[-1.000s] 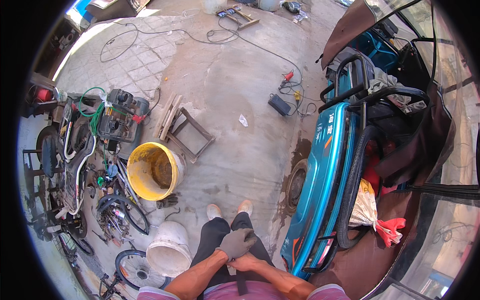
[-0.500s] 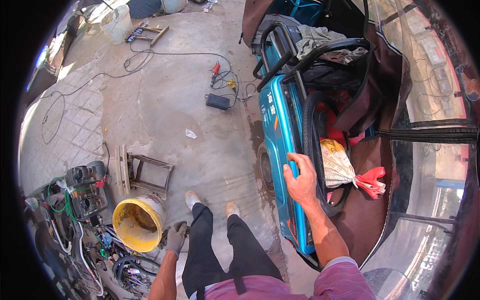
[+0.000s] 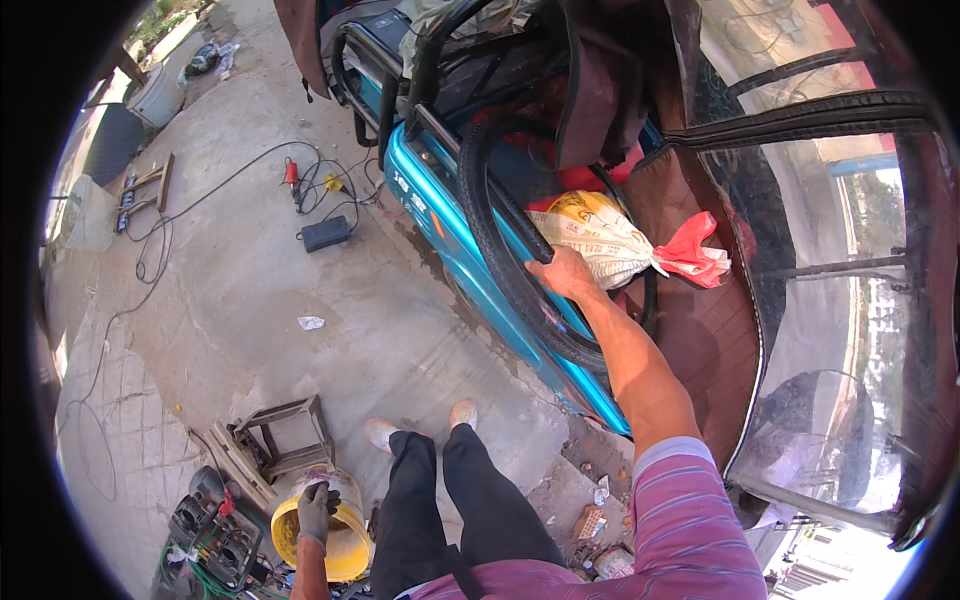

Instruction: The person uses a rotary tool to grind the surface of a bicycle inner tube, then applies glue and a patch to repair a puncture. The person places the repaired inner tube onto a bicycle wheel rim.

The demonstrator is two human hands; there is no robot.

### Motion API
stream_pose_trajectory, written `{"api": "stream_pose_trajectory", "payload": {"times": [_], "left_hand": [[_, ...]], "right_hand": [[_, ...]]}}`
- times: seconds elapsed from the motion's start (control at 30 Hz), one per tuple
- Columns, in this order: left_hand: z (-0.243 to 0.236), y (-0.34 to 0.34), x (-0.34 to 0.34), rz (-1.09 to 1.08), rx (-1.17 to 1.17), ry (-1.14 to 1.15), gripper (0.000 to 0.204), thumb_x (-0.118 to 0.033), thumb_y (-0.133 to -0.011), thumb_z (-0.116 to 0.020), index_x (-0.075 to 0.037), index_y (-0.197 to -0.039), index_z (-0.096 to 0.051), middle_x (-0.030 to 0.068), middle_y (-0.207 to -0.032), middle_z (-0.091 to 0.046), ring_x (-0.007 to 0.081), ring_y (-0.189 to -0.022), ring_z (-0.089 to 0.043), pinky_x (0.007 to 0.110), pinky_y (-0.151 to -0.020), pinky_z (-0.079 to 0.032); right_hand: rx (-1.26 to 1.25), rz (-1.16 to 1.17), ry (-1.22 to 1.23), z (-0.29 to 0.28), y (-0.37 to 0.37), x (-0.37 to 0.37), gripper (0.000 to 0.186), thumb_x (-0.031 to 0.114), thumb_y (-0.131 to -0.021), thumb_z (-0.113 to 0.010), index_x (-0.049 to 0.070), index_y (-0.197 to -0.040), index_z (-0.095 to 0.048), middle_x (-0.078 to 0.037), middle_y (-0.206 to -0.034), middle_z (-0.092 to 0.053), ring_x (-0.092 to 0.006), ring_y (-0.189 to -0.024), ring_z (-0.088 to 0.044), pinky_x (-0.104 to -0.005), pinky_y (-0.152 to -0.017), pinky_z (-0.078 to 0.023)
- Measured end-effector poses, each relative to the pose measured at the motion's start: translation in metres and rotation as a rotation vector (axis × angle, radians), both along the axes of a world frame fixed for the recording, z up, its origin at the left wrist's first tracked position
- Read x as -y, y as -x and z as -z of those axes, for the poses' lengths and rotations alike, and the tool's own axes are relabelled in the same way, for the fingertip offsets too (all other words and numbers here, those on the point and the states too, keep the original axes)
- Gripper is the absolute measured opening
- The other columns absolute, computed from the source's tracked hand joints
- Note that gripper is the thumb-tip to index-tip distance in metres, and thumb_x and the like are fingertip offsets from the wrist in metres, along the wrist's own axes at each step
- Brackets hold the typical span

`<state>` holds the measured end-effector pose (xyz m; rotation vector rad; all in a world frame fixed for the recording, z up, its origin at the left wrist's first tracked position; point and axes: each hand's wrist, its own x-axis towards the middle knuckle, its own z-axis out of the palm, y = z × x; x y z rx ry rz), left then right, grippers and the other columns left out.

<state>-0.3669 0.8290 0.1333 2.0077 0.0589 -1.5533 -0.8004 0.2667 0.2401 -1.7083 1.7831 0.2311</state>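
My right hand is bare and closed at the inner edge of a black tyre. The tyre leans over the teal side panel of a cargo tricycle; the fingertips are partly hidden. Just beyond the hand lies a white and yellow sack with a red plastic bag tied at its end. My left hand, in a grey glove with dark fingertips, hangs in front of a yellow-rimmed bucket. Its fingers are loosely bent and apart, with nothing seen in them.
A wooden frame stands on the concrete by the bucket, next to machine parts. A cable runs to a black power box and a red-handled tool. Clear plastic curtains close the tricycle's far side. Rubble lies near my feet.
My right hand has gone from open above the side panel to closed at the tyre, which has shifted outward over the panel. My left hand now appears in front of the bucket. The view has turned.
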Motion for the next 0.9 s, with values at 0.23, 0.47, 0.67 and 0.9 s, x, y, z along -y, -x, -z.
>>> {"api": "stream_pose_trajectory", "payload": {"times": [0.23,0.47,0.67,0.9], "left_hand": [[0.032,0.042,0.097,0.24,-0.101,-0.045,0.023,-0.024,-0.104,-0.061,-0.006,-0.118,-0.065,0.0072,-0.09,-0.075,0.0149,-0.068,-0.069,0.027,-0.058,-0.052],[0.018,0.124,0.177,0.355,-0.293,0.063,0.023,-0.024,-0.104,-0.062,-0.006,-0.118,-0.066,0.0082,-0.094,-0.076,0.0169,-0.078,-0.073,0.029,-0.067,-0.054],[0.023,0.129,0.19,0.44,-0.272,-0.002,0.027,-0.028,-0.103,-0.065,-0.006,-0.118,-0.066,0.0083,-0.095,-0.077,0.0159,-0.076,-0.072,0.029,-0.067,-0.054],[0.037,0.117,0.194,0.395,-0.238,-0.049,0.029,-0.029,-0.102,-0.065,-0.005,-0.118,-0.064,0.0083,-0.094,-0.076,0.0154,-0.074,-0.071,0.028,-0.062,-0.052]], "right_hand": [[-0.105,-0.007,0.229,-0.006,-0.009,-0.01,0.053,0.045,-0.084,-0.069,-0.001,-0.111,-0.071,-0.026,-0.104,-0.073,-0.0412,-0.102,-0.07,-0.0488,-0.091,-0.056],[-0.096,0.025,0.201,-0.012,-0.009,-0.007,0.046,0.041,-0.083,-0.071,0.001,-0.106,-0.071,-0.025,-0.096,-0.074,-0.04,-0.093,-0.073,-0.0481,-0.087,-0.058],[-0.081,0.024,0.157,-0.014,-0.006,-0.006,0.043,0.038,-0.084,-0.071,0.001,-0.106,-0.071,-0.023,-0.097,-0.076,-0.0379,-0.093,-0.074,-0.046,-0.086,-0.058],[-0.09,0.026,0.158,-0.014,-0.007,-0.004,0.044,0.041,-0.083,-0.07,0.002,-0.105,-0.07,-0.023,-0.094,-0.075,-0.0389,-0.091,-0.073,-0.0479,-0.084,-0.058]]}}
